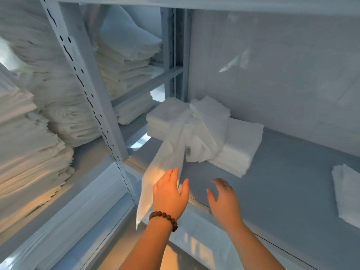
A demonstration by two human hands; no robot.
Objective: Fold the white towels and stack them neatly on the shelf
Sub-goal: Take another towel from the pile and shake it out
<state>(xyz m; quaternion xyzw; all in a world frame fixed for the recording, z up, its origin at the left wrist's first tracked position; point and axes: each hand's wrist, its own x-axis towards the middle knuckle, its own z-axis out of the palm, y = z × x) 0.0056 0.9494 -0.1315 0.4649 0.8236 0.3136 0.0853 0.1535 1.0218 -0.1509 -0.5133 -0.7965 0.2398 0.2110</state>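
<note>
Left hand (169, 193) and right hand (224, 198) reach with loose, spread fingers, grasping nothing. Limp white towel (165, 156) trails from squared, fluffy folded white towel stacks (239, 147) over the smooth pale-blue metal shelf (292, 182) edge

Two bare forearms (152, 248) are showing in the lower centre of the frame. The left hand (169, 193) is wearing a bracelet (163, 218) at its wrist — a single string of round, dark reddish-brown beads, lying close against it — while the right hand (224, 201) is showing a bare wrist.

Bare shelf (282, 188) right of towel stacks (233, 149)
</note>
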